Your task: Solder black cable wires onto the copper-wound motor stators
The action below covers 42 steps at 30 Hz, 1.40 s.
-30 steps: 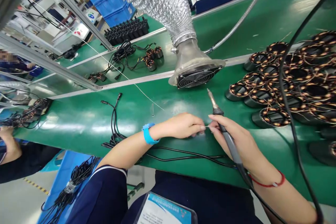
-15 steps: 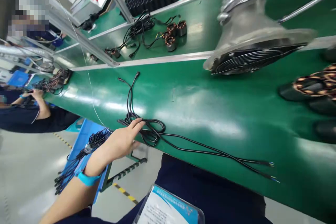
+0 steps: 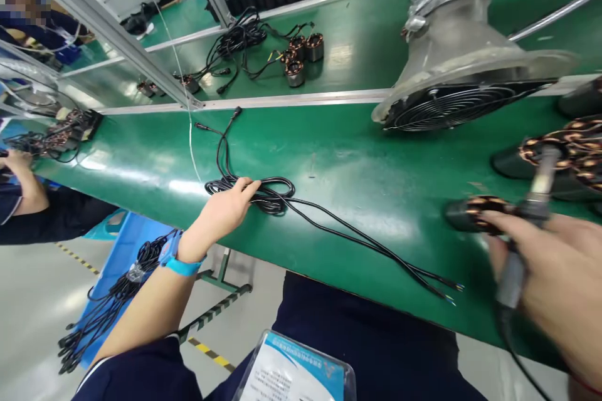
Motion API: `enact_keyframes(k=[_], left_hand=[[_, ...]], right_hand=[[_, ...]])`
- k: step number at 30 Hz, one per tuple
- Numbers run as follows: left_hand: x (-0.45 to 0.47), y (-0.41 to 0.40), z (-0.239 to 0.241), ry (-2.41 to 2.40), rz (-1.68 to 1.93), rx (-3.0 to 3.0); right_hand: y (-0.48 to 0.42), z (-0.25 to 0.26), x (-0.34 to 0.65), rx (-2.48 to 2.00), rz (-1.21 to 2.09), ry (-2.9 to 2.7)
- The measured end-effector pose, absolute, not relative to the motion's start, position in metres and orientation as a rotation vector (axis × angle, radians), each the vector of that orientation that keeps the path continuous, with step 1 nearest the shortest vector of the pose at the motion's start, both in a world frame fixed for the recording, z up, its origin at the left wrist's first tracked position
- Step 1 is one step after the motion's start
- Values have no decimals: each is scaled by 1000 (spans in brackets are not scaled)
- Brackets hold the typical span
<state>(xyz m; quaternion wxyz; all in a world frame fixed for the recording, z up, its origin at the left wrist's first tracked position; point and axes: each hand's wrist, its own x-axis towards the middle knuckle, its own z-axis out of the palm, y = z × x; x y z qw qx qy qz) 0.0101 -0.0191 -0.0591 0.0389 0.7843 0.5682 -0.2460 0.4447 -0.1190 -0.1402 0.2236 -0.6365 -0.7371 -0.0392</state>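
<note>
Near the front edge of the green bench, my left hand (image 3: 228, 208) closes over a looped bundle of black cable (image 3: 277, 191). Two plug ends point away from me, and two stripped ends with coloured wires lie toward the right. At the right, my right hand (image 3: 550, 263) wraps round a soldering iron (image 3: 512, 276), its metal barrel pointing away and its cord trailing down. The thumb and fingers of this hand also grip a copper-wound motor stator (image 3: 463, 214) with a dark body, slightly blurred.
More stators (image 3: 583, 156) stand at the right edge. A fume extraction hood (image 3: 461, 88) hangs over the bench. Behind the rail lie cables (image 3: 242, 37) and several small stators (image 3: 295, 72). A blue bin (image 3: 110, 276) of cables stands lower left. A co-worker's hand (image 3: 19, 163) is far left.
My right hand has come into view at the right with the soldering iron and a stator. My left hand stays on the cable bundle. The view has shifted slightly.
</note>
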Motion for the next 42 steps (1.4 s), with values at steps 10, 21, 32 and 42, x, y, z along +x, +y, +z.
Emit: enact_keyframes(k=[10, 21, 32, 42], left_hand=[[113, -5, -69, 957, 78, 1723], [188, 15, -96, 826, 100, 1395], [190, -5, -94, 812, 123, 1270], [190, -4, -96, 838, 226, 1385]], right_hand=[[-110, -119, 387, -1477, 97, -2056], [-103, -145, 374, -1438, 262, -1951], [-106, -147, 382, -1493, 223, -1920], [-107, -147, 381, -1480, 240, -1914]])
